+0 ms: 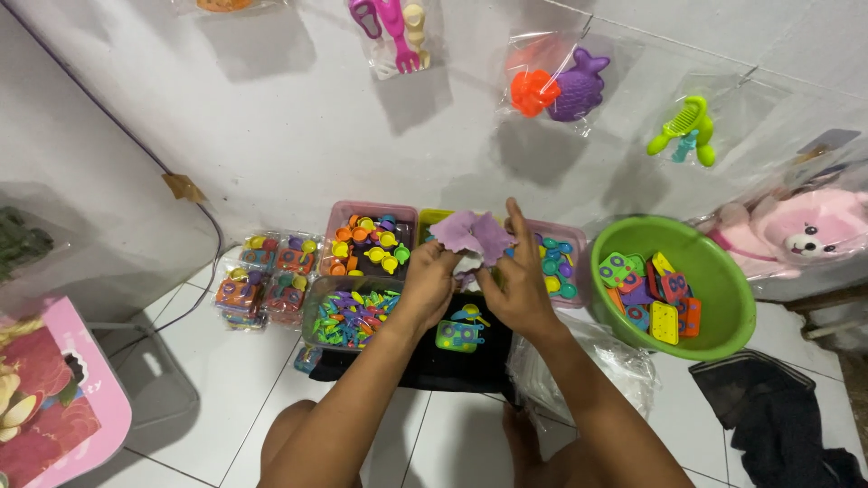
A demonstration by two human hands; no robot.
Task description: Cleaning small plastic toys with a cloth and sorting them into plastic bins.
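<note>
- While both hands meet above the toy bins, the left hand point(425, 282) and right hand point(517, 287) pinch a purple piece point(470, 233) between them, fingers closed on its lower edge.
- It is pale lilac, thin and ruffled, with wavy, petal-like edges and a whitish part at its base where the fingers grip; what it is made of cannot be told.
- It sits raised in front of the pink bin point(339, 217) of coloured cups and above the clear tray point(314, 312) of small utensils.
- A green bowl point(723, 271) holding flat toy tiles stands to the right, well apart.
- A black cloth point(434, 366) lies under the wrists.
</note>
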